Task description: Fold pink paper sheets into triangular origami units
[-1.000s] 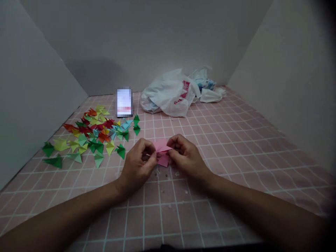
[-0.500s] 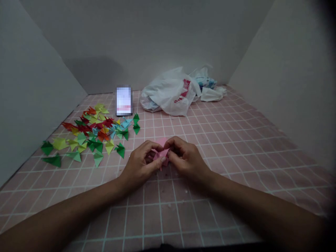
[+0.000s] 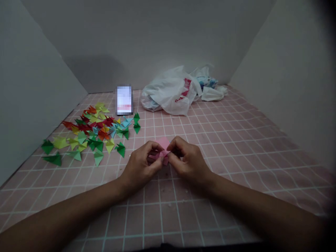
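Note:
A pink folded piece of origami paper (image 3: 163, 143) is held between my two hands, low over the middle of the table. My left hand (image 3: 143, 161) pinches its left side, thumb in front and fingers behind. The fingertips of my right hand (image 3: 187, 159) close on its right edge. One pale pink flap stands up behind the fingers, and smaller folds show between the thumbs. My fingers hide part of the paper, so its full shape cannot be made out.
Many folded paper cranes (image 3: 97, 144) in green, yellow, red, orange and blue lie at the left. Behind them stands a lit, blurred-out phone (image 3: 124, 100). White plastic bags (image 3: 170, 92) lie at the back. A pink checked cloth (image 3: 236, 150) covers the table, with pale walls around.
The pink paper has turned a little between my fingers: the flap behind shows more, and the point in front less. Both hands stay nearly in place, still pinching it.

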The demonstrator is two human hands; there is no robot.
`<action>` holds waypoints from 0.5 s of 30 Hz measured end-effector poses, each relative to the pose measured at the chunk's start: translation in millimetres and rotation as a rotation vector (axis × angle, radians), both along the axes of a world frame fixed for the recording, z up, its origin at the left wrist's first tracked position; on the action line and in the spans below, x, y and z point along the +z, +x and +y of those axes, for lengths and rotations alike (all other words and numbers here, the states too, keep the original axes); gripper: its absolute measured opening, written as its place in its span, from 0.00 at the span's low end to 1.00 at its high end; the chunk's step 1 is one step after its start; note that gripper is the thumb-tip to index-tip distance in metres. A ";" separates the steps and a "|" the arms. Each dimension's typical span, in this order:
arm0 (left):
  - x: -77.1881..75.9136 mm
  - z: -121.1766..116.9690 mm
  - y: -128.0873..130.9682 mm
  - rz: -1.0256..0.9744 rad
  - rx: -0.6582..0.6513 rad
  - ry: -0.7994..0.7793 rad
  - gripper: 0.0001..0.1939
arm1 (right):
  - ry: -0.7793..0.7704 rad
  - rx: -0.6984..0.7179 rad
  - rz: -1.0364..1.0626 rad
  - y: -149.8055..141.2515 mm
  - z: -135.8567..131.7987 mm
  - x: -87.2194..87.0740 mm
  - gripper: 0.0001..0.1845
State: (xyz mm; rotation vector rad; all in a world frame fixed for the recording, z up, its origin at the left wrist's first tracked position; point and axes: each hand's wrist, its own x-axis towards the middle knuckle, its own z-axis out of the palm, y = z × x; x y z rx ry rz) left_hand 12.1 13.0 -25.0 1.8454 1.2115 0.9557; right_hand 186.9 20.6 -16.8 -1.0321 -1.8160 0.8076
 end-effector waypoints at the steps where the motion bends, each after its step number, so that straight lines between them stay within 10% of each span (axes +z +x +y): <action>1: -0.3 0.0 -0.3 0.004 -0.003 -0.001 0.05 | -0.004 -0.004 -0.006 -0.1 0.1 0.0 0.06; 15: 9.3 0.9 1.5 -0.199 -0.047 -0.203 0.06 | -0.088 0.091 0.025 1.8 4.7 -1.6 0.05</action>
